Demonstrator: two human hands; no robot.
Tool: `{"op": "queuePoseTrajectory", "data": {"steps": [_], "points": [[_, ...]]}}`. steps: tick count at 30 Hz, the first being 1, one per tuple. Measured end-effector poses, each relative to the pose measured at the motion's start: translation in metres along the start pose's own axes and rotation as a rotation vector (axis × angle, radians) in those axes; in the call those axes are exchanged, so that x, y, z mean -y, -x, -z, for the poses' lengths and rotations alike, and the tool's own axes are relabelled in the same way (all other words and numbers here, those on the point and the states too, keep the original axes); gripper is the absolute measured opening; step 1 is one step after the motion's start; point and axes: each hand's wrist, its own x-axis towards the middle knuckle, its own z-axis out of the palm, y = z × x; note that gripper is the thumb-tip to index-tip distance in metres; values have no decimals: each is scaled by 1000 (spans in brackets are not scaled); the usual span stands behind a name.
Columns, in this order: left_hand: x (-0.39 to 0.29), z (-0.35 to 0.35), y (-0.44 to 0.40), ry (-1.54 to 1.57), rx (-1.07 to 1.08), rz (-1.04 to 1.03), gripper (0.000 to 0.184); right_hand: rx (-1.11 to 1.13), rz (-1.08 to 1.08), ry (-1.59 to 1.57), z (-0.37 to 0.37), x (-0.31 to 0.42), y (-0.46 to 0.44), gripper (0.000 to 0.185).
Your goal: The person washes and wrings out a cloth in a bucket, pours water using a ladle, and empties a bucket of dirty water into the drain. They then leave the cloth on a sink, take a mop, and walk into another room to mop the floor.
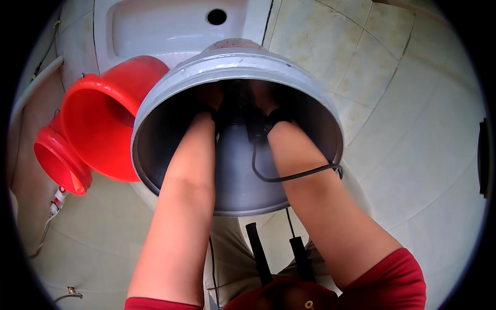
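Observation:
A large grey bucket [235, 199] lies tipped in front of me, its wide mouth facing my body. Both my forearms reach deep into it. My left hand [209, 95] is at the far inside end, dim in shadow, and its fingers do not show clearly. Beside it, my right hand [264, 98] is equally dark, with its fingers hidden. Whether either hand holds anything is too dark to see. Black bands circle both wrists, and a black cable [274, 179] loops from the right one across that forearm.
To the left, a big red bucket [77, 116] and a smaller red bucket [44, 160] lie tipped. Behind stands a white basin [155, 33] with a dark round hole. Pale tiles [320, 41] surround me. A tap [73, 292] shows at lower left.

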Motion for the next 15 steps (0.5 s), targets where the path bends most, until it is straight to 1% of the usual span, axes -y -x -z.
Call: {"op": "queuePoseTrajectory", "data": {"steps": [1, 3, 4, 5, 6, 7, 9, 10, 11, 12, 13, 15], "points": [[-3, 5, 2, 1, 9, 6, 32, 3, 53, 13, 1, -15, 5, 41], [-24, 29, -7, 271, 77, 43, 37, -2, 121, 41, 0, -29, 5, 42], [-36, 42, -14, 265, 75, 44, 37, -9, 135, 56, -2, -32, 2, 43], [-52, 57, -19, 448, 88, 130, 40, -15, 148, 72, -3, -34, -1, 44], [-65, 73, -23, 630, 101, 218, 43, 104, 74, -44, 5, -21, -4, 44], [-75, 97, -24, 712, 153, 258, 47, 166, -6, -233, 6, -11, -6, 45], [-83, 128, -22, 877, 131, 253, 52, 245, -199, -608, 7, 10, -9, 46], [-86, 140, -23, 873, 125, 251, 52, 250, -396, -636, 31, 48, -7, 49], [-85, 152, -22, 1020, 263, 289, 54, 239, -528, -778, 44, 75, 0, 47], [-89, 163, -22, 1164, 405, 325, 56, 216, -601, -944, 53, 93, 8, 45], [-97, 177, -21, 1205, 402, 301, 56, 192, -670, -1102, 62, 112, 15, 43], [-103, 173, -17, 1309, 324, 309, 45, 142, -746, -1326, 72, 134, 23, 40]]}}
